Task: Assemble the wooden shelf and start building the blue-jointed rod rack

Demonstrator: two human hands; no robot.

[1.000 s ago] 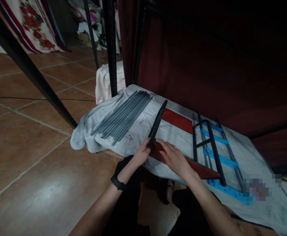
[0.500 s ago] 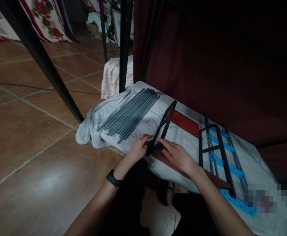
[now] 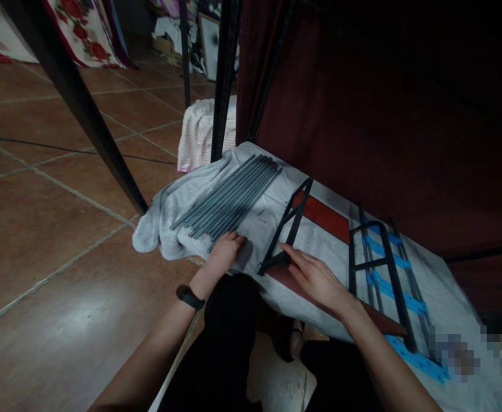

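Observation:
My left hand (image 3: 227, 250) is down on the grey cloth beside the lower ends of several grey metal rods (image 3: 229, 197). Its fingers are curled together, and whatever lies under the fingertips is hidden. My right hand (image 3: 317, 278) grips the near part of a black metal frame (image 3: 297, 220), its index finger stretched along the bar. That frame stands tilted at the left end of two reddish-brown boards, the far one (image 3: 323, 216) and the near one (image 3: 304, 292). A bolt (image 3: 260, 264) shows at the frame's near corner. Small loose hardware (image 3: 262, 215) lies between rods and frame.
A second black frame (image 3: 386, 257) stands at the boards' right end. Behind it are dark tubes with blue slatted pieces (image 3: 399, 289). Black uprights (image 3: 222, 86) rise around the cloth-covered surface (image 3: 443, 292). A dark red curtain (image 3: 340, 126) hangs behind. A cable (image 3: 74, 150) crosses the tiled floor.
My left hand has left the frame's near corner and moved left to the cloth by the rods, covering small hardware seen there before. My right hand stays at the frame.

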